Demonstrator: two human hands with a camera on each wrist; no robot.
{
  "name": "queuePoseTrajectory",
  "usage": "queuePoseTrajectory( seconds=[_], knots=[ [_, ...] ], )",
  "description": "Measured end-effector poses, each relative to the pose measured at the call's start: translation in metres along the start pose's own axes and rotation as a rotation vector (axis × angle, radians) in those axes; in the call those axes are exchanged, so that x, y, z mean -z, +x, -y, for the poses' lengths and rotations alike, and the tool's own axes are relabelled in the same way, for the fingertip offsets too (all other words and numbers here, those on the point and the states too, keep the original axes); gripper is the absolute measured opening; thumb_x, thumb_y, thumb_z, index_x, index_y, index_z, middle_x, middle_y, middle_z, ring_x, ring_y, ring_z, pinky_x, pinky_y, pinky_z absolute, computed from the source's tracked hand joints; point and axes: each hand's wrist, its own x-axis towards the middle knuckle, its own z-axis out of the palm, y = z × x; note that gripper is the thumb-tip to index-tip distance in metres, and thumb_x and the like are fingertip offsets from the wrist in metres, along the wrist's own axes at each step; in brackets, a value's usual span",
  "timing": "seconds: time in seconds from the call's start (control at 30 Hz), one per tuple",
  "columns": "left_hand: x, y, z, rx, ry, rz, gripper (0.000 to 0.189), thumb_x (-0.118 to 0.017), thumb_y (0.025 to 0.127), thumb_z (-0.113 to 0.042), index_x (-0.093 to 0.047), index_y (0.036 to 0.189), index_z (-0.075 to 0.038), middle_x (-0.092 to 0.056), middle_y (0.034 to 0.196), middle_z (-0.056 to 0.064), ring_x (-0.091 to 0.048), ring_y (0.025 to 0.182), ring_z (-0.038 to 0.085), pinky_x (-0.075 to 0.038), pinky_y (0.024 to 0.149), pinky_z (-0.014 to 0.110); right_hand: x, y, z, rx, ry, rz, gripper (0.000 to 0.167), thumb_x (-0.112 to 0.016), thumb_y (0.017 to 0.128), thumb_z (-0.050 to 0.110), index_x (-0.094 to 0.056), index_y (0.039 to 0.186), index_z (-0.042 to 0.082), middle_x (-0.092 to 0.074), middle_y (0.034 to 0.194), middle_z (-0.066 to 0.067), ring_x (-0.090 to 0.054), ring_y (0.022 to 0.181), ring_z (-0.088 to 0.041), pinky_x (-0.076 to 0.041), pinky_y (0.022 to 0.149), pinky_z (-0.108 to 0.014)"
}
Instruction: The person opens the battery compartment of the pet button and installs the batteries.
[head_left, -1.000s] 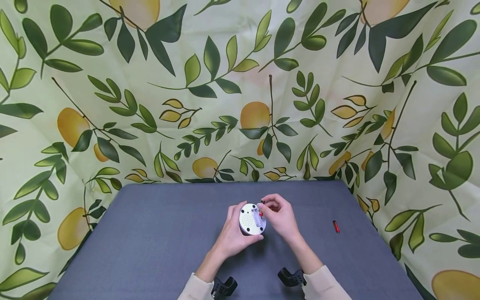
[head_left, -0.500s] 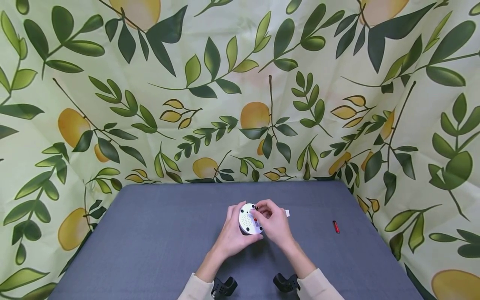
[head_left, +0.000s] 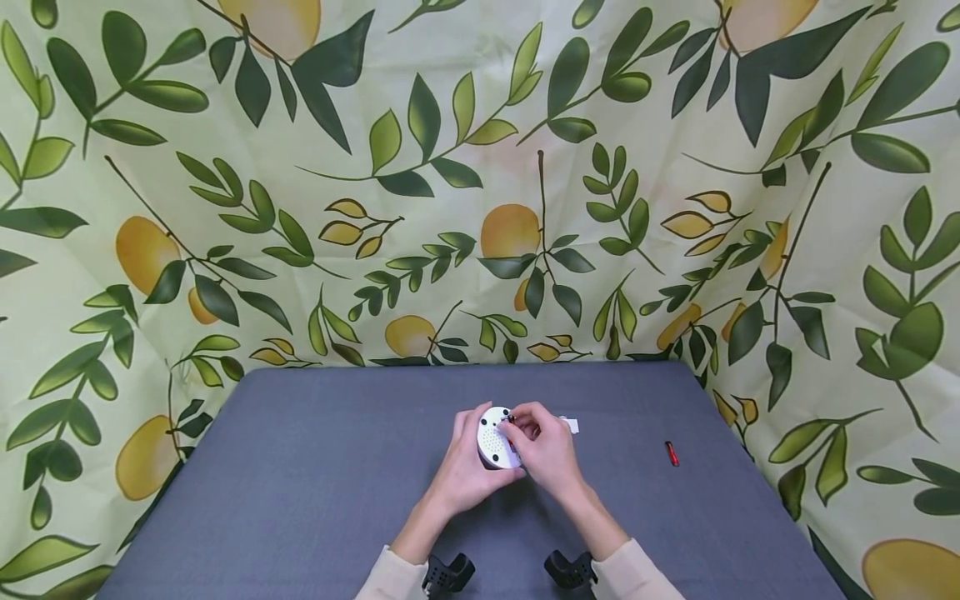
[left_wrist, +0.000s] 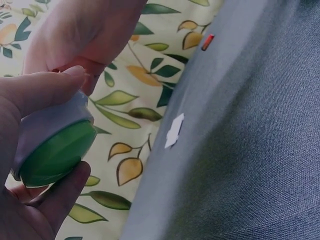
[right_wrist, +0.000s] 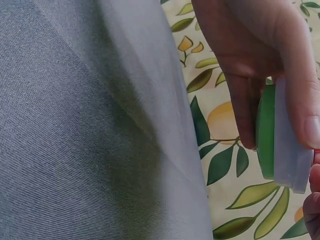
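Observation:
My left hand [head_left: 467, 468] holds a round white device [head_left: 491, 442], its back with small holes and dark feet turned up. The left wrist view shows the device's green domed front [left_wrist: 60, 152], with the thumb over the white side and fingers under the green. My right hand [head_left: 551, 447] pinches a red battery [head_left: 512, 419] with a dark end at the battery slot in the device's back. The fingers hide most of the slot. In the right wrist view, a bit of red shows beside the left thumb [right_wrist: 312, 131].
A small white cover [head_left: 571, 424] lies on the grey table [head_left: 337, 467] just beyond the right hand. Farther right lies a loose red battery [head_left: 672, 453]. A leaf-and-fruit patterned cloth [head_left: 442, 283] stands behind the table and along its sides.
My right hand has moved left and slightly down over the device's back, bringing the battery to the slot. The white cover has come into sight behind it. My left hand stays put.

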Motion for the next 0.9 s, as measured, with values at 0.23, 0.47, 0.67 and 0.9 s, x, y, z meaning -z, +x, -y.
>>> queuePoseTrajectory(
  seconds=[0.23, 0.47, 0.67, 0.9],
  knots=[
    [-0.001, 0.0, 0.0, -0.023, 0.01, -0.007, 0.1, -0.092, 0.07, -0.036, -0.039, 0.15, -0.006, -0.043, 0.135, 0.011, -0.054, 0.114, 0.023, -0.047, 0.094, 0.04, -0.003, -0.002, -0.004, 0.062, -0.038, -0.016, 0.019, -0.086, 0.08, 0.008, -0.071, 0.093, 0.007, -0.062, 0.074, 0.007, -0.051, 0.063, -0.005, -0.045, 0.055, -0.024],
    [0.001, 0.0, -0.002, -0.003, 0.011, 0.022, 0.101, -0.092, 0.071, -0.036, -0.038, 0.151, -0.01, -0.041, 0.137, 0.009, -0.052, 0.115, 0.021, -0.046, 0.094, 0.04, 0.002, 0.0, -0.006, 0.109, -0.066, 0.016, 0.01, -0.079, 0.086, 0.004, -0.077, 0.096, 0.007, -0.061, 0.08, 0.007, -0.05, 0.067, -0.005, -0.044, 0.057, -0.023],
    [0.001, 0.0, -0.003, -0.009, 0.015, 0.015, 0.101, -0.092, 0.07, -0.037, -0.038, 0.151, -0.01, -0.042, 0.137, 0.008, -0.052, 0.115, 0.02, -0.046, 0.096, 0.04, 0.006, 0.005, -0.006, -0.067, 0.054, 0.059, 0.008, -0.081, 0.087, 0.008, -0.08, 0.094, 0.011, -0.059, 0.082, 0.005, -0.052, 0.069, -0.012, -0.044, 0.058, -0.024],
    [-0.001, 0.0, -0.001, -0.025, 0.011, 0.01, 0.103, -0.093, 0.068, -0.036, -0.039, 0.151, -0.007, -0.043, 0.136, 0.008, -0.053, 0.116, 0.02, -0.046, 0.098, 0.04, 0.007, 0.009, -0.011, -0.276, 0.194, 0.051, 0.014, -0.085, 0.083, 0.011, -0.077, 0.094, 0.008, -0.06, 0.085, -0.003, -0.053, 0.075, -0.017, -0.043, 0.066, -0.024]
  ],
)
